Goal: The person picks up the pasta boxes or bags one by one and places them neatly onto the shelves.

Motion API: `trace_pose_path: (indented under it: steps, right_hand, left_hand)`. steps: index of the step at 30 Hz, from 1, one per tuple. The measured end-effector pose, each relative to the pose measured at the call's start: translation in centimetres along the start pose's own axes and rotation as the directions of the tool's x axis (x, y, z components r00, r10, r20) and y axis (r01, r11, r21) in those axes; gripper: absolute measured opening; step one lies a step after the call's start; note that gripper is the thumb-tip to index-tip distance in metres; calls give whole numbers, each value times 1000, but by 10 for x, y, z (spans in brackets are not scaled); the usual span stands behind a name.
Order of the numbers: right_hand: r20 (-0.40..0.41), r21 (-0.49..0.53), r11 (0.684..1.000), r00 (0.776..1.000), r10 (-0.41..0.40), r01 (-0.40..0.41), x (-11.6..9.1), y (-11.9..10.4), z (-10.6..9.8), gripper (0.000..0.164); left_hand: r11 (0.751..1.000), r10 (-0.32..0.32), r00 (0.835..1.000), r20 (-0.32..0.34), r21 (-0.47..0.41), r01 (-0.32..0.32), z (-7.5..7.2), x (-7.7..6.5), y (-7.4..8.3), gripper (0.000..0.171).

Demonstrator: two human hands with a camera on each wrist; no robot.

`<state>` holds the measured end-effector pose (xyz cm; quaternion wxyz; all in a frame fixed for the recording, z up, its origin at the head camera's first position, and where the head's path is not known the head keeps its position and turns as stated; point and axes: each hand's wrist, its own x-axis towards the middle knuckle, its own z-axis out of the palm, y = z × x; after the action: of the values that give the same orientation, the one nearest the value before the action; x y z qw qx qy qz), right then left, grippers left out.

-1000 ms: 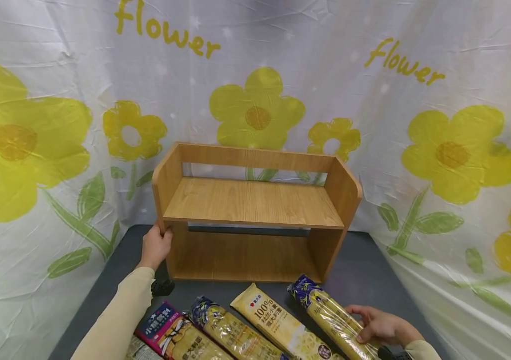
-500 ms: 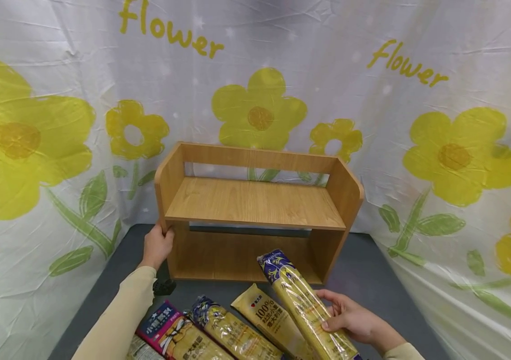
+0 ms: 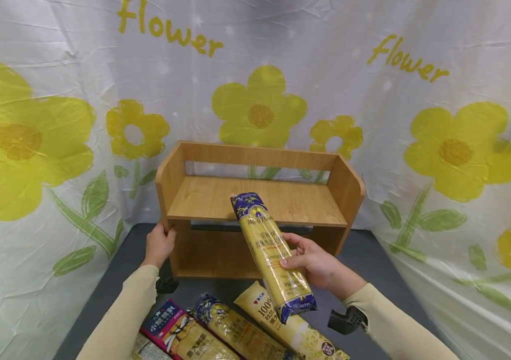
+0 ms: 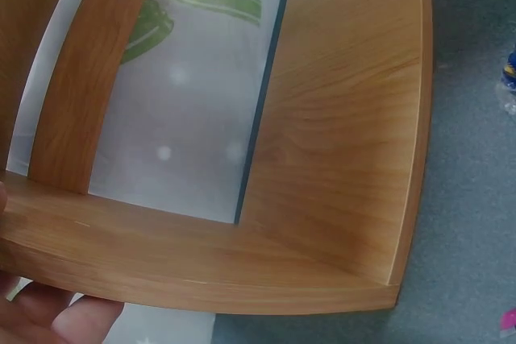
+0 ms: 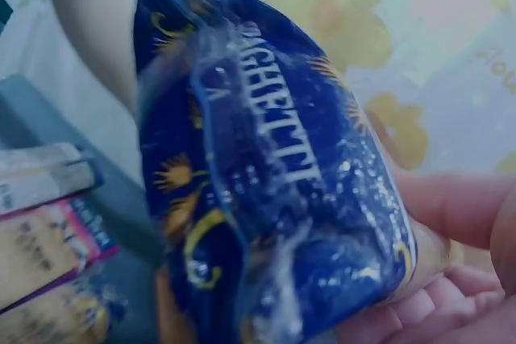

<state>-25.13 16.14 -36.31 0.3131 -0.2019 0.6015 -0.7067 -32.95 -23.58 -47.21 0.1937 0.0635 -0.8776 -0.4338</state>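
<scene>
My right hand (image 3: 316,262) grips a yellow and blue spaghetti pack (image 3: 271,250) by its right edge, thumb across the front. The pack is tilted and held up in front of the wooden shelf (image 3: 206,195), its top end overlapping the upper board. In the right wrist view, the blue end of the spaghetti pack (image 5: 266,142) fills the middle, with lettering on it. At the shelf's left side panel, my left hand (image 3: 158,245) holds the edge. In the left wrist view, fingertips (image 4: 89,320) curl around the panel's wood.
On the dark table (image 3: 116,300) lie a pink and blue pasta pack (image 3: 192,337), a second blue-ended pack (image 3: 242,330), a cream pack (image 3: 305,340) and a partly cut-off pack (image 3: 145,350). A flower-printed curtain (image 3: 80,45) surrounds the table behind and at both sides.
My right hand has lifted the spaghetti pack off the right end of the row and carried it left and up toward the shelf. The left hand stays on the side panel.
</scene>
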Motion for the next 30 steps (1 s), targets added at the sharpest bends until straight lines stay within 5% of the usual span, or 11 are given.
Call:
trace_pose_path:
  steps: [4,9,15,20,30]
  right_hand:
    - [-143,10,1000,989,26,-25,35,-16,16,63]
    - [-308,43,996,948,84,-74,83,-28,33,57]
    - [-401,78,995,912,85,-58,135,-33,54,52]
    - [-433,111,992,896,99,-56,172,-32,69,51]
    - [-362,104,991,926,112,-79,211,-31,88,59]
  left_hand:
    - [1000,4,1000,-8,4,-4,0,2,-1,37]
    - [1000,16,1000,-7,19,-16,-1,3,-4,33]
    - [1000,21,1000,-11,10,-20,0,0,-4,32]
    - [1000,17,999,-39,24,-16,3,-1,-6,27]
    - [1000,-6,1000,-30,13,6,1,1,-4,19]
